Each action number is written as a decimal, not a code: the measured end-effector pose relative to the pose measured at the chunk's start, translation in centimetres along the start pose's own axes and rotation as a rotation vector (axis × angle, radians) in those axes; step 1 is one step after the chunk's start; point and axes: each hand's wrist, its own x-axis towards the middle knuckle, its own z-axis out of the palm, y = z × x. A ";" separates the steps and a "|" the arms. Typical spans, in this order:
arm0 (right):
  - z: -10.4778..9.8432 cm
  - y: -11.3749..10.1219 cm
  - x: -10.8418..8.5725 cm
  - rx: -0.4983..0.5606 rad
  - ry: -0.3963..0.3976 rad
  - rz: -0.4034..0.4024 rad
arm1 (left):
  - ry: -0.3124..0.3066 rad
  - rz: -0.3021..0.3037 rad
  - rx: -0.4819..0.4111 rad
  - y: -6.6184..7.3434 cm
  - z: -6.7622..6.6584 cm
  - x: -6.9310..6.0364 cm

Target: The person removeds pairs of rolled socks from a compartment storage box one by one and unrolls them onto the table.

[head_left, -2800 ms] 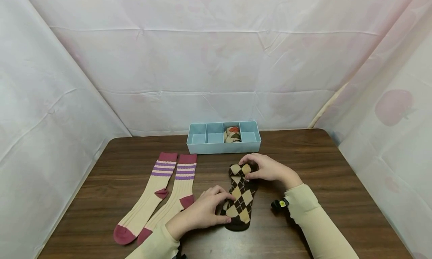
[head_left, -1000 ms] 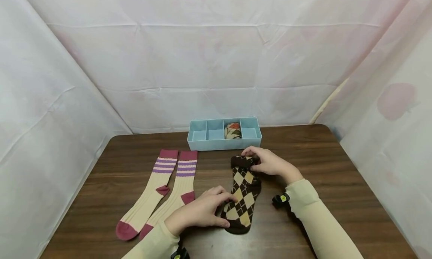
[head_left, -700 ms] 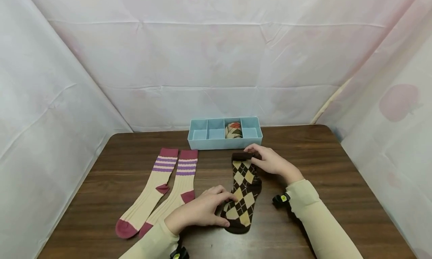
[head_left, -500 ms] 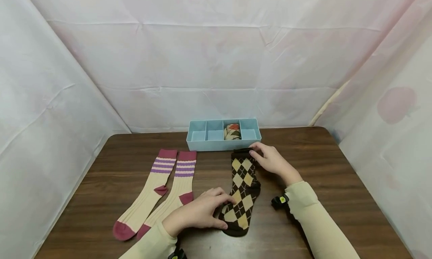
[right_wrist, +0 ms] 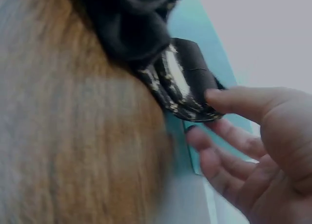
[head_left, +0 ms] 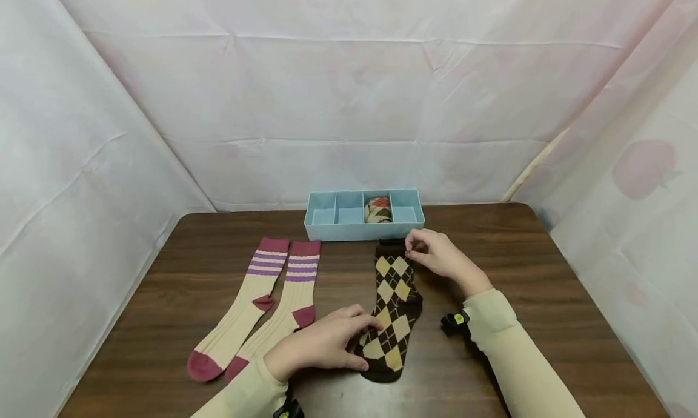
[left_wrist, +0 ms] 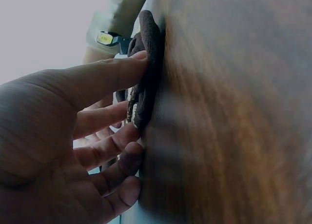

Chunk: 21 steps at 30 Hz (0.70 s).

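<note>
A dark brown argyle sock with tan diamonds lies flat on the table, its cuff toward the blue box. Layers show at its edge in the right wrist view, but I cannot tell whether a second sock lies beneath. My right hand pinches the right corner of the cuff between thumb and fingertips. At the toe end, my left hand rests with fingers spread and loosely bent. Its thumb touches the dark toe and its fingertips lie on the sock's left side.
A light blue divided box stands at the table's back edge, a rolled argyle sock in its third compartment. Two cream socks with maroon toes and purple stripes lie left of my left hand, on the dark wooden table.
The rolled cuff end of the brown argyle sock has unrolled flat toward the box. My right hand has moved away from me with it, while my left hand has stayed at the toe.
</note>
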 end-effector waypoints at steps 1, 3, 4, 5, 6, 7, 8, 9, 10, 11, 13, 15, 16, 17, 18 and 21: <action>-0.1 -0.1 -0.1 -0.001 -0.021 0.013 | 0.000 0.001 0.000 0.0 0.0 -0.1; -0.3 -0.3 -0.2 -0.015 -0.063 0.036 | 0.003 -0.001 0.002 0.1 0.0 -0.3; -0.3 -0.4 -0.2 -0.025 -0.082 0.046 | 0.007 -0.002 0.002 0.1 0.0 -0.5; -0.3 -0.5 -0.3 -0.035 -0.098 0.053 | 0.010 -0.004 0.003 0.2 0.0 -0.6; -0.3 -0.5 -0.3 -0.051 -0.110 0.052 | 0.014 -0.005 0.006 0.2 0.1 -0.7; -0.3 -0.6 -0.2 -0.066 -0.121 0.052 | 0.019 -0.006 0.009 0.2 0.1 -0.9; -0.2 -0.6 -0.2 -0.081 -0.131 0.049 | 0.024 -0.007 0.013 0.2 0.1 -1.0; -0.2 -0.5 -0.1 -0.092 -0.141 0.045 | 0.028 -0.005 0.018 0.2 0.1 -1.1; -0.1 -0.5 -0.1 -0.108 -0.150 0.038 | 0.032 -0.003 0.024 0.2 0.1 -1.2; -0.1 -0.5 -0.1 -0.120 -0.158 0.032 | 0.035 0.000 0.030 0.3 0.1 -1.3; 0.1 -0.5 -0.1 -0.138 -0.168 0.020 | 0.040 0.003 0.042 0.3 0.2 -1.5; 0.2 -0.5 -0.1 -0.146 -0.169 0.003 | 0.044 0.006 0.051 0.3 0.3 -1.7; 0.2 -0.6 -0.2 -0.153 -0.165 -0.005 | 0.046 0.007 0.054 0.3 0.4 -1.8; 0.3 -0.7 -0.2 -0.159 -0.157 -0.012 | 0.048 0.009 0.056 0.3 0.4 -1.9; 0.3 -0.7 -0.3 -0.173 -0.146 -0.022 | 0.051 0.013 0.055 0.3 0.4 -2.0; 0.3 -0.9 -0.4 -0.227 -0.108 -0.046 | 0.056 0.024 0.049 0.3 0.5 -2.2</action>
